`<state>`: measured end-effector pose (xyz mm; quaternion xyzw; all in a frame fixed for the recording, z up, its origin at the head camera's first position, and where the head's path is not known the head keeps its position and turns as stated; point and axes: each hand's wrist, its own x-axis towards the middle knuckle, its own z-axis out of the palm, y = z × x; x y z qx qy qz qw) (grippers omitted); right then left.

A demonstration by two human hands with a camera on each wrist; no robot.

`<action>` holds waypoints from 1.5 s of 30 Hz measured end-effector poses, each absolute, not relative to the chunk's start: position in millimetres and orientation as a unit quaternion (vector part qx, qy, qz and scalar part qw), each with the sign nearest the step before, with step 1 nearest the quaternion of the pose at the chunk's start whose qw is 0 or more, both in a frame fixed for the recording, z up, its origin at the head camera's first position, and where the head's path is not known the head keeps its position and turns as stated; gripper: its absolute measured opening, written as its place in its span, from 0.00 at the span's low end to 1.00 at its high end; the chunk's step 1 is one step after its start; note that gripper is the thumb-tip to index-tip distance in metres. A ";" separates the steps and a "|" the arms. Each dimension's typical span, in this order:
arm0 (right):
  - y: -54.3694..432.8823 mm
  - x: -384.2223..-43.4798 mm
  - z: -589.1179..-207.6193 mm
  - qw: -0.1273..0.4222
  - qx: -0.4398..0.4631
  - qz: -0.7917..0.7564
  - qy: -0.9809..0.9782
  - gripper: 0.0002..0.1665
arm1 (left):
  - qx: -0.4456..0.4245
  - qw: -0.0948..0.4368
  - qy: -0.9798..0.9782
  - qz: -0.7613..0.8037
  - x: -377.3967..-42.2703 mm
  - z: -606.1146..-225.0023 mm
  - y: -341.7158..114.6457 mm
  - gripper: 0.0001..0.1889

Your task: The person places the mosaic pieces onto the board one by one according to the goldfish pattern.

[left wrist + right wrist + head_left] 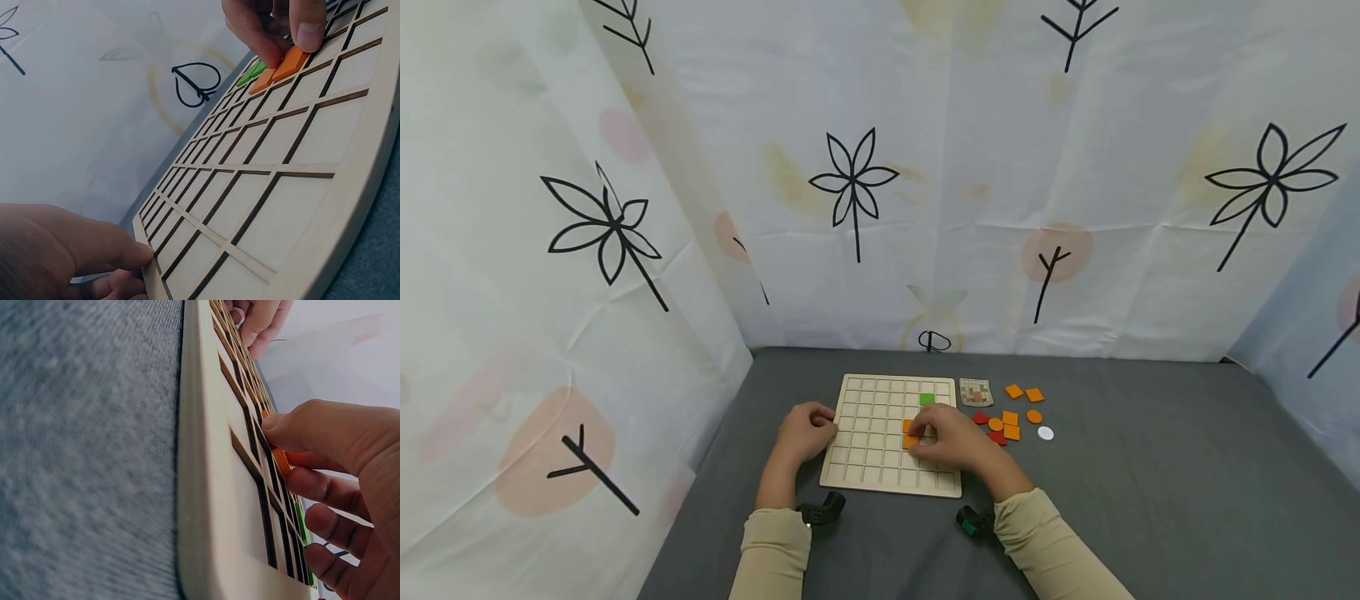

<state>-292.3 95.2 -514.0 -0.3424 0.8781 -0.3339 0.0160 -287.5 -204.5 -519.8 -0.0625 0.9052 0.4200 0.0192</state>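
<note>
A pale wooden grid board (859, 457) lies on the grey table. My left hand (805, 432) holds its left edge, the thumb on the rim and the other fingers curled beside it. Over the right part of the grid, my right hand (951, 435) pinches an orange square tile (291, 64) between thumb and fingers, right at its cell. Another orange tile (261, 82) sits directly behind that one, partly covered by the fingers in the head view. Farther back in the grid, green tiles (251, 73) lie in cells.
Right of the board lie a small patterned card (976, 392), loose orange squares (1014, 391), orange discs (1034, 417), red pieces (981, 418) and a white disc (1046, 433). A printed curtain (955, 275) stands behind the table's far edge.
</note>
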 end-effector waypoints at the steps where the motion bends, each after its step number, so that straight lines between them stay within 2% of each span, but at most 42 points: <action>1: 95.3 -292.1 -514.1 0.017 -0.342 -0.333 0.878 0.07 | -0.062 0.019 0.905 0.421 -287.2 -519.7 -204.4 0.10; 23: 102.0 -291.5 -512.9 0.019 -0.326 -0.344 0.880 0.08 | -0.060 0.016 0.903 0.426 -287.8 -520.2 -203.9 0.10; 31: 138.1 -294.5 -503.5 -0.033 -0.277 -0.360 0.890 0.12 | -0.058 0.019 0.903 0.426 -288.5 -521.2 -205.0 0.10; 45: 207.9 -298.5 -503.5 -0.053 -0.153 -0.351 0.922 0.12 | -0.048 0.019 0.902 0.429 -288.0 -521.5 -206.9 0.11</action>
